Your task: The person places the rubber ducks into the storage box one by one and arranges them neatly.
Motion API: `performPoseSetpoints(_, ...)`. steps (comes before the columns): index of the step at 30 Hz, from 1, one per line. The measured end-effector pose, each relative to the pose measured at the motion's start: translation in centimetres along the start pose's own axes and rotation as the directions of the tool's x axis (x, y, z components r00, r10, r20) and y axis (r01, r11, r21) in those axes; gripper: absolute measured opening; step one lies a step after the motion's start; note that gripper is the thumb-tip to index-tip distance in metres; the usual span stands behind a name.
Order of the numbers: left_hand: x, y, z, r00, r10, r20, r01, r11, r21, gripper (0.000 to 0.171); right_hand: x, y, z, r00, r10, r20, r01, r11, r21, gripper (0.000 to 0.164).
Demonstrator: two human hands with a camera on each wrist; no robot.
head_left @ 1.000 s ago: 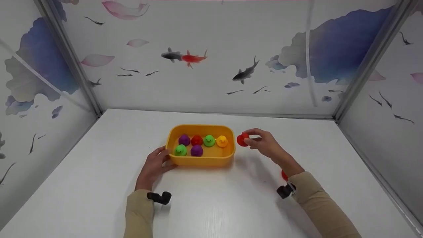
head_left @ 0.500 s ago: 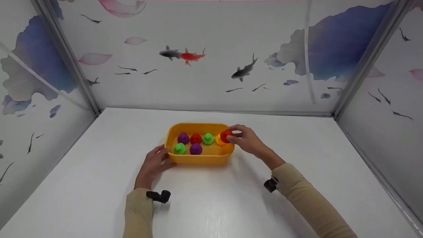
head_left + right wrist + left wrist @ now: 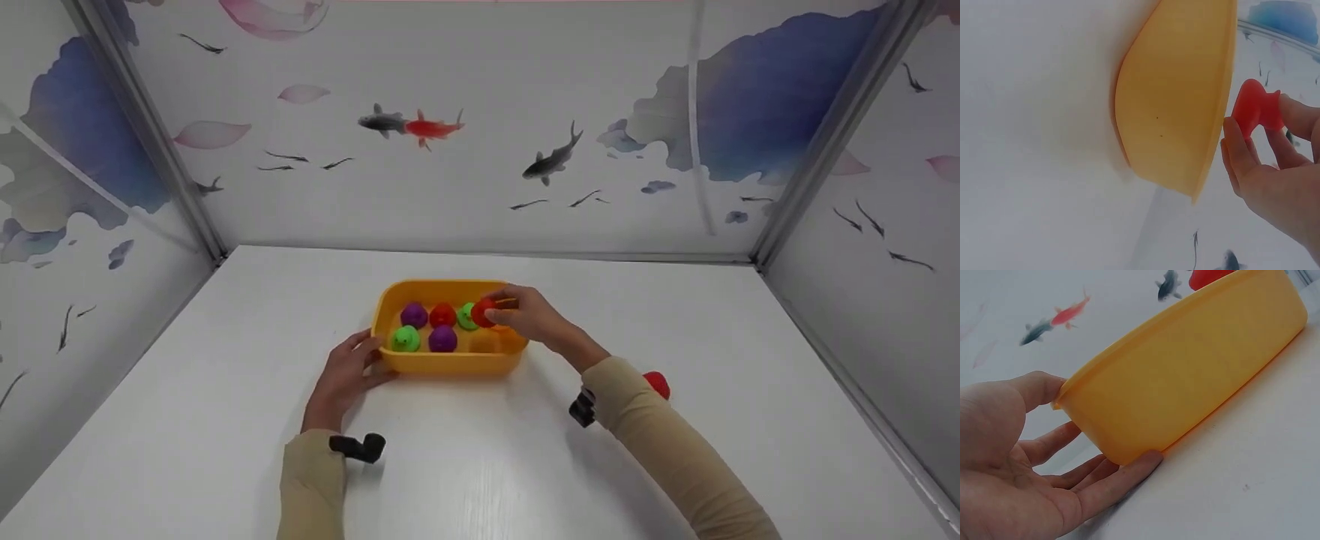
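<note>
My left hand holds the left end of a yellow plastic basin; in the left wrist view one digit bends onto the rim while another lies along the base. My right hand pinches a red toy duck above the basin's right half. In the right wrist view that red duck sits between thumb and fingers, beyond the rim. Inside the basin are green ducks, purple ones and another red duck. The orange-yellow duck is mostly hidden by my right hand.
Another red toy lies on the white table, partly covered by my right sleeve. Walls painted with fish enclose the table at the back and both sides.
My right hand has carried the red duck leftward, from outside the basin's right end to above its inside. The red toy behind the sleeve shows again. My left hand keeps its place on the basin.
</note>
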State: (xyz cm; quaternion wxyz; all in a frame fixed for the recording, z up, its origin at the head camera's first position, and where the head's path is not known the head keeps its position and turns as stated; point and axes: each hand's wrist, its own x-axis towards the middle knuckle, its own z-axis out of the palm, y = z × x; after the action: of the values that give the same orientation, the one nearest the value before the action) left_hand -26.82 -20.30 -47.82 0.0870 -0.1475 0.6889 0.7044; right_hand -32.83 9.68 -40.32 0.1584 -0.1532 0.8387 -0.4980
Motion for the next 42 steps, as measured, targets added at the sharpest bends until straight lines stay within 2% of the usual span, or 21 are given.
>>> performPoseSetpoints(8,-0.1,-0.1,-0.1,1.0,0.003,-0.006,-0.003,1.0,0.002,0.058,1.2,0.0,0.9,0.999,0.026,0.037,-0.024,0.998,-0.055,0.033)
performPoseSetpoints(14,-0.2,0.0,-0.2,1.0,0.014,0.012,-0.014,0.999,-0.037,0.056,1.8,-0.4,1.7,0.997,0.069,0.038,-0.062,0.985,-0.161,0.03)
performPoseSetpoints(20,-0.2,-0.1,-0.4,1.0,0.027,0.004,-0.027,0.999,-0.029,0.056,2.1,-0.7,2.7,0.996,0.076,0.044,-0.064,0.973,-0.222,0.028)
performPoseSetpoints(30,0.1,0.0,-0.3,1.0,0.004,0.002,-0.004,0.999,-0.038,0.055,2.6,-0.7,3.5,0.981,0.193,0.015,-0.183,0.95,-0.251,0.029)
performPoseSetpoints(42,-0.1,0.0,-0.2,1.0,0.018,0.018,-0.017,0.999,-0.032,0.055,2.7,-0.4,4.2,0.976,0.215,-0.023,-0.215,0.957,-0.193,0.03)
